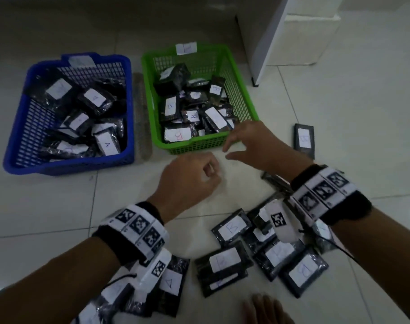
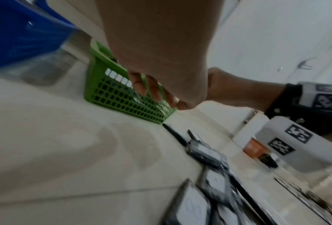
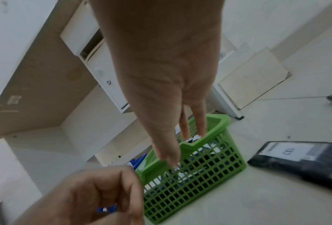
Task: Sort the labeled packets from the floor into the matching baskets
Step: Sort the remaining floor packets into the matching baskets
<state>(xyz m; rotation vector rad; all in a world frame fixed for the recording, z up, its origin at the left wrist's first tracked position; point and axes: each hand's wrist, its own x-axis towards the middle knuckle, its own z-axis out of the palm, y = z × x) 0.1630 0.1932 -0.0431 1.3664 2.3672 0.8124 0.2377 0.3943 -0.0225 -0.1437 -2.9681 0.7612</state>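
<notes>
The blue basket (image 1: 66,163) holds black packets labelled A, and the green basket (image 1: 199,142) beside it holds packets labelled B. More black packets (image 1: 232,228) with white labels lie scattered on the floor near me, one marked A (image 1: 171,281) under my left forearm. My left hand (image 1: 206,174) hovers over bare floor in front of the green basket, fingers curled, holding nothing. My right hand (image 1: 236,146) is at the green basket's (image 3: 200,175) front right corner, fingers straight and spread, empty. A lone B packet (image 1: 304,139) lies to its right.
A white cabinet (image 1: 292,38) stands behind and to the right of the green basket. A wall runs behind both baskets. Bare tiled floor (image 1: 59,206) lies in front of the blue basket. Some skin, a hand or foot (image 1: 264,309), shows at the bottom edge.
</notes>
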